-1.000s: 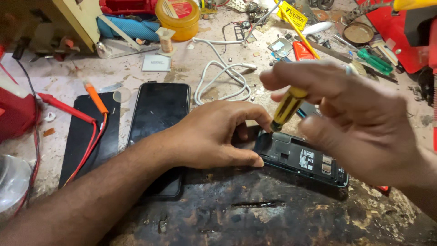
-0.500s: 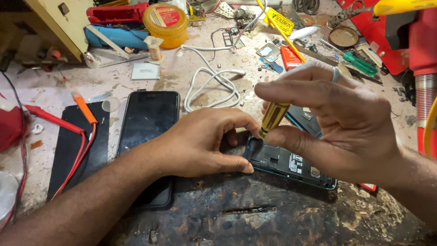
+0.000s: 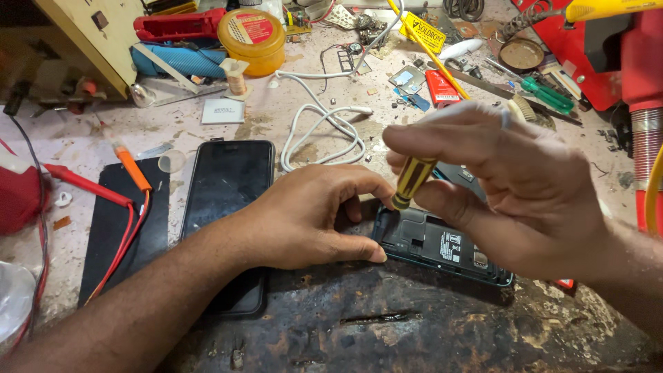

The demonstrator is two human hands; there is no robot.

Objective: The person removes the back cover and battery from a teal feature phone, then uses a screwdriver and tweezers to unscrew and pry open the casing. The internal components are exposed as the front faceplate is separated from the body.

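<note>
We see a cluttered repair bench where an opened mobile phone, its back cover off and dark inner frame showing, lies on a scorched black work mat. Our left hand is pressed down at the phone's left end, thumb curled along its near edge and fingers bent over the top corner, pinning it to the mat. Our right hand hovers just above the phone, fingers closed round a small screwdriver with a yellow-and-black striped handle, held nearly upright with its lower end over the phone's upper left corner; the tip itself is hidden behind the left fingers.

Left of the opened phone, partly under our left forearm, a second phone lies with its dark screen up. Further left of that sits a black slab crossed by red test leads with an orange probe. Behind the opened phone a white cable loops across the bench. Far behind it stand a yellow round tin and, to the right, a green-handled screwdriver.
</note>
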